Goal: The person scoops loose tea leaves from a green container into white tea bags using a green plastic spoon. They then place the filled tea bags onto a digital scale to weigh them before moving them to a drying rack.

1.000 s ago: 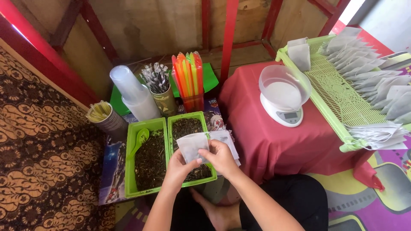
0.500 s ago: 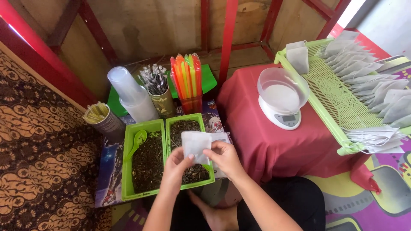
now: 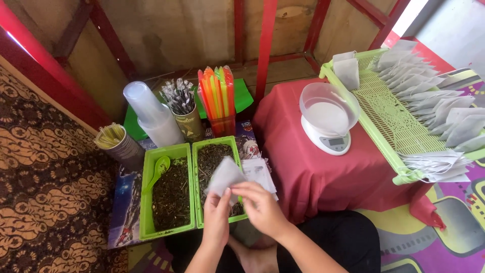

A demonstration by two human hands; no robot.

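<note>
Raised: thin white sachet (image 3: 224, 175), both hands.

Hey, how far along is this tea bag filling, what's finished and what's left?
Done, it seems: many white bags lie in rows on the green tray at the right. In hand: the left hand and right hand hold one small white bag over the green tub of loose dry leaves. Left: both tubs hold plenty of leaves, flat bags wait beside them, and the scale bowl looks empty.
</note>
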